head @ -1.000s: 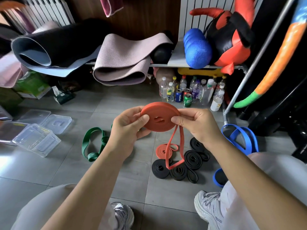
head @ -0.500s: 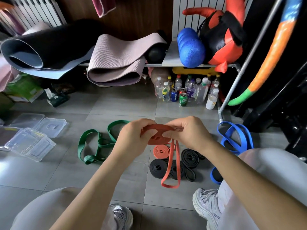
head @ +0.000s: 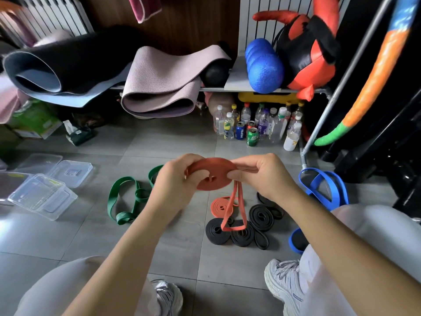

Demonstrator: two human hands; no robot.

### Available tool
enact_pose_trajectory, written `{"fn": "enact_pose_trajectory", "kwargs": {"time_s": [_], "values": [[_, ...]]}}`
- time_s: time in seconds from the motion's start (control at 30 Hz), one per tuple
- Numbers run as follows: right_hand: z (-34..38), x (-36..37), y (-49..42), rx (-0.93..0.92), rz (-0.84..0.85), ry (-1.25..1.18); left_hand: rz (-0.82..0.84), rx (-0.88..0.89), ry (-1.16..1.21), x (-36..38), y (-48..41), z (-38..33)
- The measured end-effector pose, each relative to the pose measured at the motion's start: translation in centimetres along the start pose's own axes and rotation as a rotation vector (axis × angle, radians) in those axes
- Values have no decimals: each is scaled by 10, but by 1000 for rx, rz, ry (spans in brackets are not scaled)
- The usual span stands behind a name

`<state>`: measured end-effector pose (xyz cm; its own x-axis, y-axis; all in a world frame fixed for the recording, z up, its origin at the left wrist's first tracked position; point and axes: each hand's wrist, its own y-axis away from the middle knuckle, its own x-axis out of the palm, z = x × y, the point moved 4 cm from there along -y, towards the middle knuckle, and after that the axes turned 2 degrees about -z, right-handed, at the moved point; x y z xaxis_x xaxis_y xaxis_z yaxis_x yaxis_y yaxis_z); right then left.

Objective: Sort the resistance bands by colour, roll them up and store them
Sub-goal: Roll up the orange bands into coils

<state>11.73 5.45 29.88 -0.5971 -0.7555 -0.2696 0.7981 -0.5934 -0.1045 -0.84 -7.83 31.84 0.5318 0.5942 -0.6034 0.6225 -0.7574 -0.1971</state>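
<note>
Holding the half-rolled orange resistance band (head: 214,176) at frame centre, left grip (head: 175,179) and right grip (head: 262,176) both clamped on its rim. Trailing a loose tail (head: 234,213) down over the rolled black bands (head: 260,216) on the floor. Likely light, soft, springy, eager to unwind; best pinched flat across the windings, near the tail's exit.

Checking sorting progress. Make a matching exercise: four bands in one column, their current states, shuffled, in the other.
1. held orange band
2. green band
3. black bands
4. blue band

A. coiled, clustered on the floor
B. loose, by the metal pole
C. part-rolled, tail hanging
D. loose, nearest the clear boxes

Pairs: 1-C, 2-D, 3-A, 4-B
</note>
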Motion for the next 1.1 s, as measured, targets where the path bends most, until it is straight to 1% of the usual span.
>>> {"fn": "enact_pose_trajectory", "kwargs": {"time_s": [0.1, 0.2, 0.33, 0.4, 0.43, 0.47, 0.5, 0.57, 0.6, 0.63, 0.67, 0.7, 0.77, 0.83, 0.97, 1.1], "values": [[-1, -3, -1, 12, -17, -22, -49, -76, 268, -8, -1, 1], [0, 0, -2, 8, -35, -86, -77, -194, 548, -8, 2, 0], [2, 0, -1, -13, -66, -230, -10, -294, 826, 2, 7, -1], [1, -4, -2, -7, -89, -245, 28, -359, 911, 11, 10, 0], [2, -5, -2, -6, -92, -231, 34, -374, 895, 15, 10, 2], [1, -6, -2, -10, -91, -204, 14, -351, 792, 15, 9, 4], [1, -6, -2, -13, -89, -167, -22, -270, 585, 12, 7, 8], [-3, -4, -2, 1, -69, -82, -75, -4, 52, 6, 4, 8], [-5, -1, -1, 10, -44, -41, -74, 144, -168, 6, 5, 4], [-7, 2, 1, 10, -12, -1, -50, 274, -309, 9, 8, -2], [-9, 6, 2, 4, 17, 42, -16, 355, -390, 14, 12, -7], [-10, 9, 4, -4, 37, 84, 15, 386, -432, 18, 16, -10], [-11, 11, 5, -14, 50, 151, 51, 327, -406, 21, 17, -11], [-9, 10, 4, -12, 46, 167, 58, 235, -291, 19, 13, -6], [-2, 6, 2, 16, 38, 67, 13, 133, -65, 13, 8, -4], [0, 2, 3, 26, 21, 5, -74, 57, 113, 6, 6, -5]]}}
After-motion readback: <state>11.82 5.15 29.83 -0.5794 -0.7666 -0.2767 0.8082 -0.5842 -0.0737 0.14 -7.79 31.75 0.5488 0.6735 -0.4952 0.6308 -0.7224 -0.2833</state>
